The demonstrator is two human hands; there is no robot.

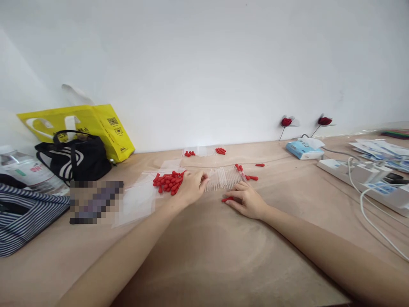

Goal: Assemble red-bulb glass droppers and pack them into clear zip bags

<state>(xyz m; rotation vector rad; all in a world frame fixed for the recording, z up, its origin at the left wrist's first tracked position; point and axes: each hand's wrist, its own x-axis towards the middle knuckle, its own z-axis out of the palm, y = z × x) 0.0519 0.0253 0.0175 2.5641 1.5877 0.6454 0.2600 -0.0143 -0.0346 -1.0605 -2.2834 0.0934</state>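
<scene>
A row of thin, clear glass dropper tubes (222,178) lies side by side on the table between my hands. My left hand (192,186) is at the row's left end, thumb and fingertips pinched together; what is between them, if anything, is too small to make out. Beside that hand is a pile of red rubber dropper bulbs (168,182). Just in front of the row, my right hand (246,200) has its fingers closed about one red rubber bulb (227,199). More red bulbs (252,177) lie past its knuckles, and some sit near the tubes' far right ends.
Clear plastic bags (137,202) lie left of the pile. Another bag with red bulbs (201,151) rests by the wall. A yellow bag (118,132), black pouch (86,155) and striped bag (28,217) stand left. Right are a tissue pack (304,149) and power strip (338,170) with cables.
</scene>
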